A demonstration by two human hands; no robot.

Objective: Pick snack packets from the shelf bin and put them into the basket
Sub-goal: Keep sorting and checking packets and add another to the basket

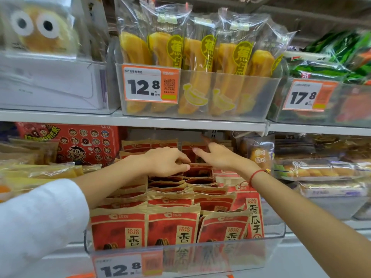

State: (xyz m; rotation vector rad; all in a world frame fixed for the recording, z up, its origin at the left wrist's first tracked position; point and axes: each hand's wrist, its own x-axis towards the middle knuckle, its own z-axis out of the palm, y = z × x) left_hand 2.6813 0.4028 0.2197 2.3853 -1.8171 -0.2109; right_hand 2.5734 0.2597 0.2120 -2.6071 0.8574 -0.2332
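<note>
Hands deep in clear shelf bin (277, 236): left hand (166, 161) pinches, it seems, a rear snack packet (198, 173); right hand (216, 157) hovers beside, fingers spread, empty. Packets fill bin.

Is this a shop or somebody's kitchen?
Most likely a shop, such as a supermarket snack aisle. Orange price tags hang on clear shelf bins, the bins hold many identical red snack packets, and both hands, left hand and right hand, reach into one.

red-and-kraft snack packets (172, 227), upright in rows, filling clear shelf bin (277, 235)
</note>
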